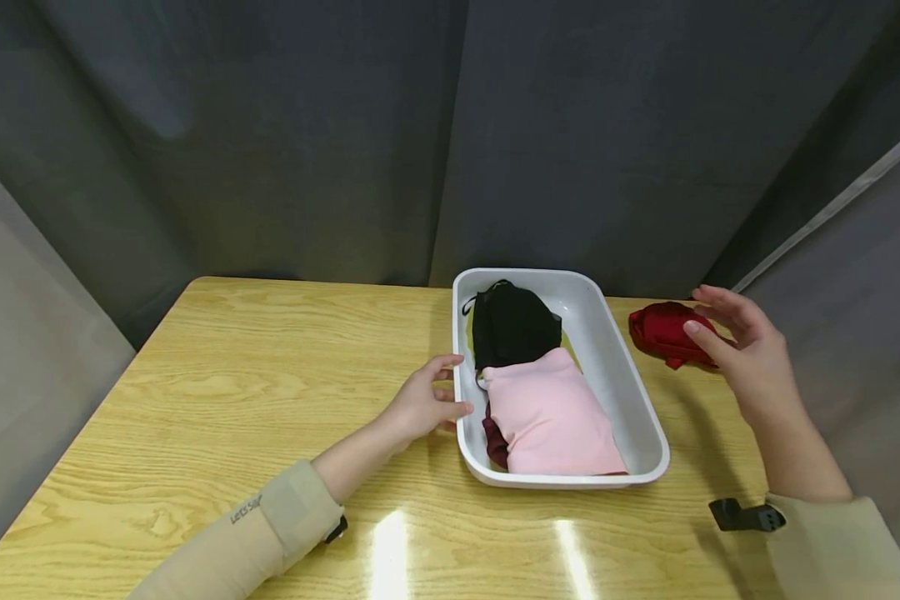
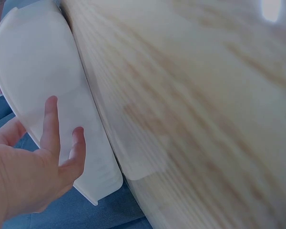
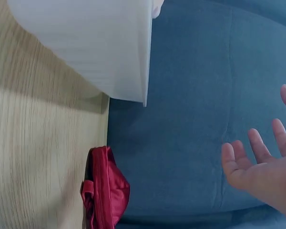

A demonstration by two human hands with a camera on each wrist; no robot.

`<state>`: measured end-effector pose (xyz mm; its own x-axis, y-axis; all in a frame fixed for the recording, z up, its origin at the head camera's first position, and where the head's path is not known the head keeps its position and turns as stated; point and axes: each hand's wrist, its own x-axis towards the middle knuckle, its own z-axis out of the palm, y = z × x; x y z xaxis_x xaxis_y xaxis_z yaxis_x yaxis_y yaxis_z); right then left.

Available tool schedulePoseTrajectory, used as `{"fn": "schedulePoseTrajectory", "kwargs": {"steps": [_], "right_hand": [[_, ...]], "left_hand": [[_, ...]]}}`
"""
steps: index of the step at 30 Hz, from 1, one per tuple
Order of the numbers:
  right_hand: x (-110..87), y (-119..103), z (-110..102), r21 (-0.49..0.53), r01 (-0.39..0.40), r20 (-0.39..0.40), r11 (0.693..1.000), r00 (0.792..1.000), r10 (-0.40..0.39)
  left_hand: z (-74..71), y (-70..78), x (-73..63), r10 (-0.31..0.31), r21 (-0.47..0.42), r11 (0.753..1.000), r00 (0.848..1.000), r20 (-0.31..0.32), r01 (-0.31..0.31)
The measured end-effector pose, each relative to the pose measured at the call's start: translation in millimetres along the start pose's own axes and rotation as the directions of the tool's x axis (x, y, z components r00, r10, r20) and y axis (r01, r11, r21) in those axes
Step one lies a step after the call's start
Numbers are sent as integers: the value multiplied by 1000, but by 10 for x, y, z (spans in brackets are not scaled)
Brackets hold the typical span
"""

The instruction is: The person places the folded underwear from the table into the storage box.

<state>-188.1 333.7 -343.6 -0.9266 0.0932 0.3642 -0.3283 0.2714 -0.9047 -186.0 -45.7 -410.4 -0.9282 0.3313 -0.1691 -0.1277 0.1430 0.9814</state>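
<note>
A white plastic tub stands on the table. Inside it lie a black fabric bag with a thin cord, and a puffy pink cloth item; dark red fabric peeks from under the pink one. My left hand rests at the tub's left rim, thumb over the edge, other fingers spread along the outer wall. To the right of the tub sits a shiny red fabric pouch with a small tab. My right hand hovers beside and above it, fingers apart; the right wrist view shows a gap between them.
A strip of yellow-green material shows beneath the black bag. The wooden table ends at dark curtains behind and a grey one at the right. Black wrist straps show at both sleeves.
</note>
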Motion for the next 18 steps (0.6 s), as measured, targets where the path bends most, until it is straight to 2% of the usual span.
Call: {"fn": "schedulePoseTrajectory", "kwargs": {"steps": [3,6,8,11,18], "right_hand": [[43,48,-40,25,3,-24,1000,1000,-2],[79,84,-79,-26,-14,-46,1000,999,13],[96,105,-108,-111,-33,-58,993,998,27],[120,143,-146,-175,-58,-68,983,997,47],[175,267,-224,-222,-83,-71,971,995,69]], "left_hand": [[2,-4,3,-4,-6,1000,1000,0,4],[3,-7,6,-6,-12,1000,1000,1,6],[4,-9,6,-3,-14,1000,1000,3,3],[4,-18,9,3,-18,1000,1000,6,-3],[2,-24,9,1,-14,1000,1000,2,-1]]}}
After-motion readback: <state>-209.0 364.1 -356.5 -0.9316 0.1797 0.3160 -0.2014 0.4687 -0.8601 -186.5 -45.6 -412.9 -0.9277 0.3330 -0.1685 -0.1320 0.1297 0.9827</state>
